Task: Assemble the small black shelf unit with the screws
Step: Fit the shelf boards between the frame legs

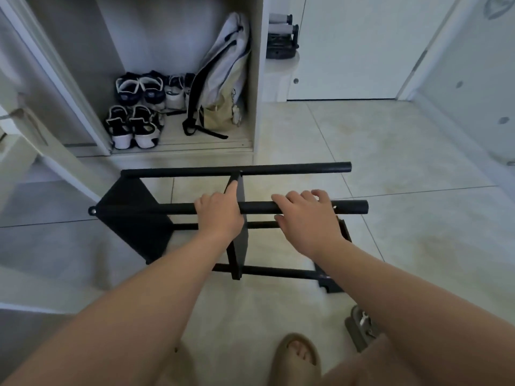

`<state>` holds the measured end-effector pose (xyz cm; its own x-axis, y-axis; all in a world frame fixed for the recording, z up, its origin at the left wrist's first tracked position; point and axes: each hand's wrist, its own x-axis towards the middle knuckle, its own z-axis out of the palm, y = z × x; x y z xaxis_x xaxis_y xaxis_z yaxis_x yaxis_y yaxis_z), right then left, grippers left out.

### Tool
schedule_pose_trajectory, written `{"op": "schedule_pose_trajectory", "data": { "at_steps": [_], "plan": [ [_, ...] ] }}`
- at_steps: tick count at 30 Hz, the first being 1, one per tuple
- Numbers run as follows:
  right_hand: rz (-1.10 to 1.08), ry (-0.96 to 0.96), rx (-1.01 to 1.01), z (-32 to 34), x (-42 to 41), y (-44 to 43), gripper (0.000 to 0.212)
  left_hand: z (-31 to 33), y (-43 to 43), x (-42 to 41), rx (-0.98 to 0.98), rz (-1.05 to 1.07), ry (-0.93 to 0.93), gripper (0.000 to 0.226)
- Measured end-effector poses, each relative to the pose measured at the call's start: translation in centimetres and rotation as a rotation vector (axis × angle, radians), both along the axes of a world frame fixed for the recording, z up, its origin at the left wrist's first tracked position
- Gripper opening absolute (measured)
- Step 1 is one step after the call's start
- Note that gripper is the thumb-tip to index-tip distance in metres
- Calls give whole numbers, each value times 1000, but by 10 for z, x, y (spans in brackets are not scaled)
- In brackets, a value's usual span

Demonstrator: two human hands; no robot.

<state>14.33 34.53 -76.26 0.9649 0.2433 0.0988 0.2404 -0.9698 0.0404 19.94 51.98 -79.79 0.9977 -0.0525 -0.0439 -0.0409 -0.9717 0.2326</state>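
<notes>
The tiled floor (390,151) carries the job. The small black shelf unit (195,218) lies on its side there, just in front of the open shoe cupboard (181,79), its poles running left to right.

The end panel (133,218) at the left looks fixed. A screw head (92,210) shows at its outer corner, in line with the near pole (259,208). The middle panel (239,246) stands edge-on between the far pole (292,168) and the lower rails. The right-end panel (333,285) sits low on the floor, and I cannot tell whether it is joined yet.

My left grip (220,215) wraps the near pole, with the forefinger laid straight against the middle panel. My right grip (306,218) holds the same pole further right, fingers curled over it and thumb on the near side.

I judge the step to be seating this pole squarely against the middle panel before any screw goes in. To do it well I should steady the panel with that forefinger and bring pole and panel hole into line. The load should be shared evenly between both grips so the frame does not rack. A grey object (362,324) by my right forearm may be a tool, but I cannot tell.
</notes>
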Motion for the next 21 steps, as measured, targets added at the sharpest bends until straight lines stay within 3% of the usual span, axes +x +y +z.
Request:
{"op": "schedule_pose_trajectory", "data": {
  "at_steps": [3,5,7,9,12,14,17,21],
  "plan": [
    [10,62,20,-17,11,-9,29,-9,-8,8,-8,-50,76,79],
    [-4,69,37,-29,14,-21,30,-9,-6,22,-122,-71,313,97],
    [-20,73,44,-39,15,-33,31,-6,0,35,-358,-39,565,106],
    [-13,47,58,-48,14,-43,29,-6,5,43,-503,53,668,89],
    [-4,13,89,-62,16,-52,31,-18,1,51,-550,116,687,43],
    [-16,42,91,-69,20,-56,32,-30,-3,58,-479,90,662,40],
    [-26,110,96,-78,28,-56,35,-36,-4,66,-459,107,680,55],
    [-18,174,117,-82,39,-49,36,-37,9,70,-481,89,705,35]
  ]
}}
